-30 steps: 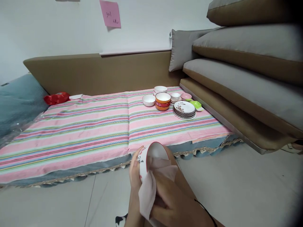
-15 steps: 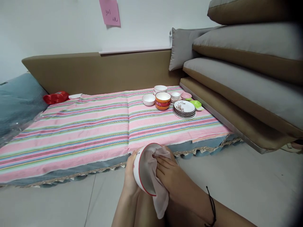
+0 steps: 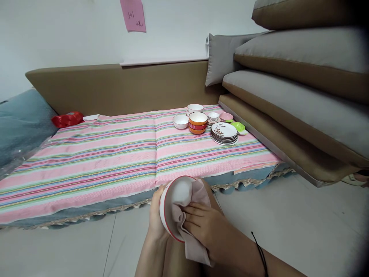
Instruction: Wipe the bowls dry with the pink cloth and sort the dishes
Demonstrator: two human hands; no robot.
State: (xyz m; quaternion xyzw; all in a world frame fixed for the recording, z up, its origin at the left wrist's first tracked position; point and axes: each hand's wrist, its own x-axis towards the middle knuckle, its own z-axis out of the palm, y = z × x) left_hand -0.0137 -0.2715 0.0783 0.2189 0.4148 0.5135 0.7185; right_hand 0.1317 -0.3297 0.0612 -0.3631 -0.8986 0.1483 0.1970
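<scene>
A: Where is the bowl (image 3: 181,190)?
B: Between the two hands, over the person's legs, tilted with its opening toward the right. The striped sheet (image 3: 86,154) lies beyond it.

A: What are the fingers doing?
B: The left hand (image 3: 157,217) cups the bowl's outer wall; its fingertips are hidden behind. The right hand (image 3: 204,227) has its fingers close together, pressing a pale pink cloth (image 3: 196,248) against the inside. One end of the cloth hangs over the red rim.

A: So which step is this?
B: Wiping the inside, I'd judge.

A: And what does the next move call for?
B: A steady left grip, I think, while the cloth reaches the bare upper part of the inside. The stacked bowls (image 3: 197,125) and plates (image 3: 224,132) on the sheet are well apart from both hands.
</scene>
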